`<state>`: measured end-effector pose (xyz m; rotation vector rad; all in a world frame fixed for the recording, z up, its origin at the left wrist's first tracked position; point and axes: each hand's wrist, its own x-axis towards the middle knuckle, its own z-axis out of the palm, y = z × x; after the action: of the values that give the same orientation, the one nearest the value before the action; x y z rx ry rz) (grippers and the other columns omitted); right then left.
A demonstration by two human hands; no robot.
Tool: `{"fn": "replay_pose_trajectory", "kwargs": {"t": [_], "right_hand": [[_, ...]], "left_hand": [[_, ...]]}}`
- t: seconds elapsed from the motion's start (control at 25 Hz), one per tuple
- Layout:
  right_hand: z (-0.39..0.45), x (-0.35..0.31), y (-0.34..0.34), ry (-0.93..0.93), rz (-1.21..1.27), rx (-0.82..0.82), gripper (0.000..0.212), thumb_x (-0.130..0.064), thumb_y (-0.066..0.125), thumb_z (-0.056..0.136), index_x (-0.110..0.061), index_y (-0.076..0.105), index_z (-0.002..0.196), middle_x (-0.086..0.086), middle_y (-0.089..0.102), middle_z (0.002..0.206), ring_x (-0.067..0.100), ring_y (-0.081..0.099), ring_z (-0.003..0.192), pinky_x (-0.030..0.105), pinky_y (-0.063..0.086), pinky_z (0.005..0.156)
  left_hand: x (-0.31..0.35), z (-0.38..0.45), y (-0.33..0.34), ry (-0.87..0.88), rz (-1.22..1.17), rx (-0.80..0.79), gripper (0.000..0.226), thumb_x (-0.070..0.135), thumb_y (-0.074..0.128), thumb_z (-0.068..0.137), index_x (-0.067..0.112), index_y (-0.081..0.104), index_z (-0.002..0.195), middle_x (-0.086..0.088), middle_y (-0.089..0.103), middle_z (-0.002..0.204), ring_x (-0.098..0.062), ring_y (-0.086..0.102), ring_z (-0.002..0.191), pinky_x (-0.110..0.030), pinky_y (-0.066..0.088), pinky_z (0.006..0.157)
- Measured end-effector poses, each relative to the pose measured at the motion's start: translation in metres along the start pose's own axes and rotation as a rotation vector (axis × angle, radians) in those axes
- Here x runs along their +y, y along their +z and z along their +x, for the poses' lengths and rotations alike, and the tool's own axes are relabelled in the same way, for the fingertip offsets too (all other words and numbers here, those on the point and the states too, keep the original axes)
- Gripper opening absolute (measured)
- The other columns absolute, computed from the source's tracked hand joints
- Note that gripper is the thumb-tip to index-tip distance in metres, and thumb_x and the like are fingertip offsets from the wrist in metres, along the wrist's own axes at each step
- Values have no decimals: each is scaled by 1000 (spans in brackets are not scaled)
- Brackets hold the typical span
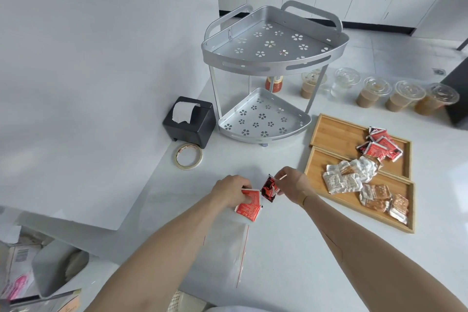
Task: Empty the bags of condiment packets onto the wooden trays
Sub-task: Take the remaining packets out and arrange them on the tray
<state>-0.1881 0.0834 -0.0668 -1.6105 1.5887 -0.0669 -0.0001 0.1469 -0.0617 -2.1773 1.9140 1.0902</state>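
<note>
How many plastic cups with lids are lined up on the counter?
5, in a row at the back right: first cup behind the metal rack's leg, second, third, fourth, fifth beside a dark object.

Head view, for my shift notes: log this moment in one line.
left hand: grip on red packets | right hand: grip on dark packet | clear bag: flat on counter | far tray: red packets

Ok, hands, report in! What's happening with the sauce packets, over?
Left hand gripping red packets. Right hand pinching a dark red packet. Clear bag flat on the counter; both wooden trays already hold packets. Nothing in the way.
</note>
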Motion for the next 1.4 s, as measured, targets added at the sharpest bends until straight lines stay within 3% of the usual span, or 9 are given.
{"fn": "replay_pose_trajectory", "kwargs": {"t": [0.16, 0.28, 0.36, 0.48, 0.64, 0.96, 1.04, 1.16, 1.4], "right_hand": [[-18, 24, -15, 14, -6, -65, 28, -8, 61, 83, -22, 61, 107, 1, 74, 80, 9, 70, 65, 26, 50, 55], [-30, 45, -18, 71, -17, -101, 24, -7, 64, 80, -17, 68, 102, 10, 77, 83, 18, 71, 73, 32, 51, 62], [-38, 56, -15, 103, 5, -111, 18, -9, 67, 77, -13, 71, 94, 15, 77, 83, 17, 66, 65, 30, 48, 60], [-48, 67, -8, 144, 24, -91, 18, -14, 70, 74, -9, 71, 92, 17, 76, 83, 19, 63, 63, 31, 48, 62], [-58, 71, -1, 166, 27, -84, 21, -11, 70, 78, -12, 70, 98, 14, 75, 91, 20, 68, 69, 31, 58, 65], [-68, 73, -10, 201, -26, -29, 30, -16, 67, 77, -19, 67, 108, 9, 72, 103, 26, 73, 91, 45, 59, 85], [-72, 76, -15, 203, -26, -23, 31, -17, 67, 77, -22, 68, 107, 9, 72, 102, 26, 72, 91, 44, 59, 85], [-77, 84, -28, 203, -42, -9, 27, -22, 66, 78, -24, 67, 105, 7, 73, 100, 24, 71, 91, 39, 60, 82], [-84, 105, -73, 167, -146, -24, 27, -22, 65, 82, -18, 66, 108, 4, 68, 91, 23, 67, 90, 28, 47, 61]], "left_hand": [[-2, -2, -6, -13, 35, -71, 45, 24, 80, 73, 26, 65, 116, 0, 67, 120, -22, 62, 107, -38, 51, 91], [-2, -2, 2, -3, 84, -127, 66, 27, 82, 71, 29, 56, 132, -2, 63, 129, -22, 58, 117, -36, 48, 96], [-1, -2, 9, 11, 170, -107, 70, 28, 79, 73, 29, 52, 137, 0, 61, 133, -21, 54, 122, -35, 43, 98], [5, -5, 16, 40, 314, -48, 60, 27, 75, 74, 28, 56, 131, 3, 62, 130, -20, 54, 121, -37, 34, 94], [14, -10, 18, 76, 482, -20, 28, 15, 70, 73, 32, 59, 92, 0, 71, 108, -23, 64, 101, -37, 25, 79], [19, -2, 15, 68, 489, -34, 32, 14, 68, 76, 25, 62, 106, -2, 58, 115, -25, 60, 105, -35, 37, 82], [19, 0, 12, 57, 467, -76, 34, 16, 71, 76, 23, 61, 107, -4, 50, 117, -27, 57, 106, -35, 42, 79], [29, 6, 5, 11, 541, -203, 41, 19, 74, 75, 19, 60, 113, -1, 58, 121, -25, 59, 109, -34, 47, 81], [70, 16, 1, 16, 641, -353, 46, 19, 76, 77, 15, 61, 120, -5, 61, 126, -24, 58, 114, -34, 48, 86]]}}
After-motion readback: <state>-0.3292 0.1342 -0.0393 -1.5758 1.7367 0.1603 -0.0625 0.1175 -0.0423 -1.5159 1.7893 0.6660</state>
